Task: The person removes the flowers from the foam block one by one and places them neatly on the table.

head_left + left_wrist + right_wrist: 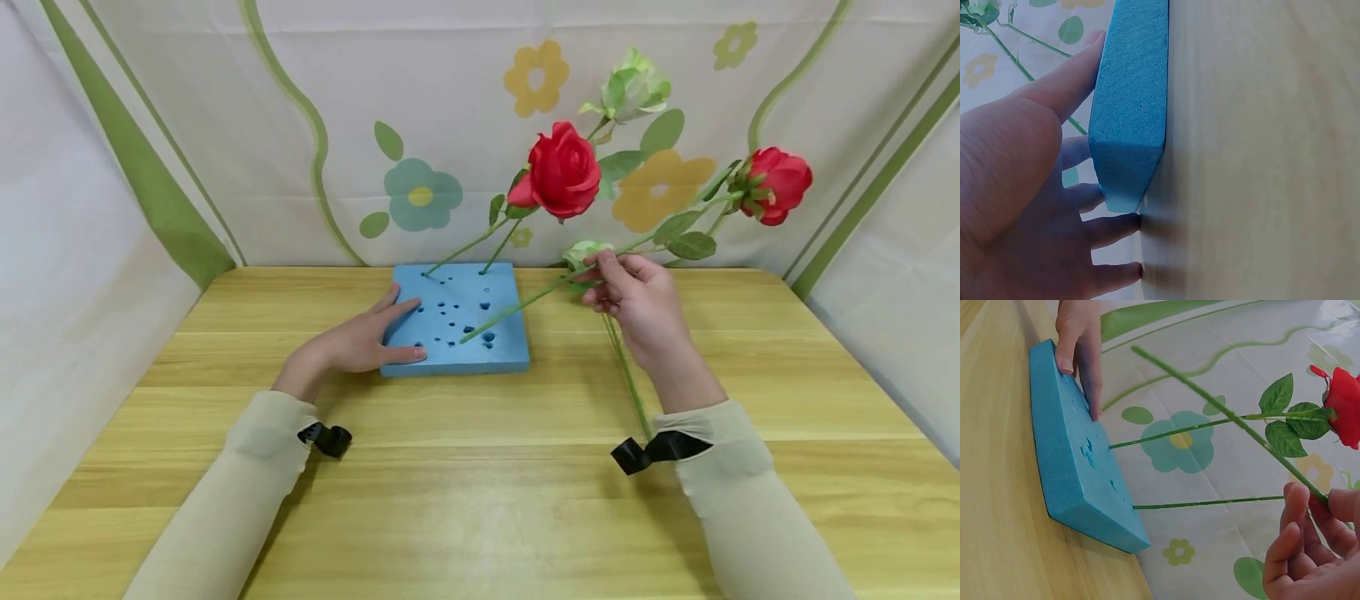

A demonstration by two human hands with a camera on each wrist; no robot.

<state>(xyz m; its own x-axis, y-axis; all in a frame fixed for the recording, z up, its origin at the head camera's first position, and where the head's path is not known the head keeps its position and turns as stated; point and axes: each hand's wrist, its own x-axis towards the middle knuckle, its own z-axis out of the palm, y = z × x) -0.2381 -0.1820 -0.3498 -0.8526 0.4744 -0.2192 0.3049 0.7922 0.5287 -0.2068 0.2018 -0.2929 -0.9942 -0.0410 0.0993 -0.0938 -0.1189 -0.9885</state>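
Observation:
A blue foam block [465, 358] with several holes in its top lies on the table. My left hand [356, 337] rests at its left end, fingers spread, with thumb and index finger on top; in the left wrist view other fingertips [1127, 222] reach the tabletop. My right hand [637, 300] pinches the green stem of a red rose [780, 185], whose bloom points up and right. That stem's bare lower end [1141, 353] hangs above the block. Another red rose [564, 171] and a pale green-white rose [633, 87] stand in the block's far edge, leaning right.
Another pale rose [583, 252] lies on the wooden table [480, 500], partly behind my right hand, its stem running toward my right wrist. A curtain [330, 50] printed with flowers and leaves rises behind the table's far edge, with white cloth at both sides.

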